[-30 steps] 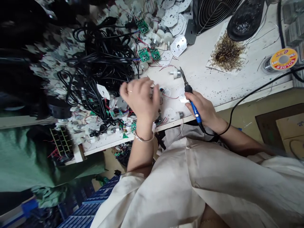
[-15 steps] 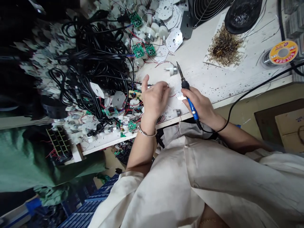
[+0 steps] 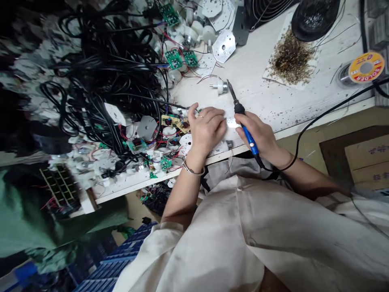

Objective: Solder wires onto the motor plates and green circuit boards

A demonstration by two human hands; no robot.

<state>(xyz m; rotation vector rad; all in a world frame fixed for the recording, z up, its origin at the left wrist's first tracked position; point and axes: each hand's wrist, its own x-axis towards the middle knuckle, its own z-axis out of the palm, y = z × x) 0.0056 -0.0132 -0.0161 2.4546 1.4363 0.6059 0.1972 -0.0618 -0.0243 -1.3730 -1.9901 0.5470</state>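
At centre, the left hand (image 3: 208, 126) is curled over the worktop (image 3: 251, 69); its hold cannot be told. Right of centre, the soldering iron (image 3: 240, 108) is gripped by its blue handle (image 3: 251, 140) in the right hand (image 3: 260, 136), presumably so heat is avoided.

White-painted counter (image 3: 257, 81), dark specks scattered over its right half. Left to upper centre: tangled black cables (image 3: 121, 71), green square circuit boards (image 3: 174, 59), white angular perforated plates (image 3: 224, 46). Centre: small white-and-silver cylindrical part (image 3: 220, 86), on its side. Upper right: pale flat sheet (image 3: 268, 74) bearing brown granules (image 3: 290, 59). Far right: yellow-and-red-labelled solder spool (image 3: 366, 68).
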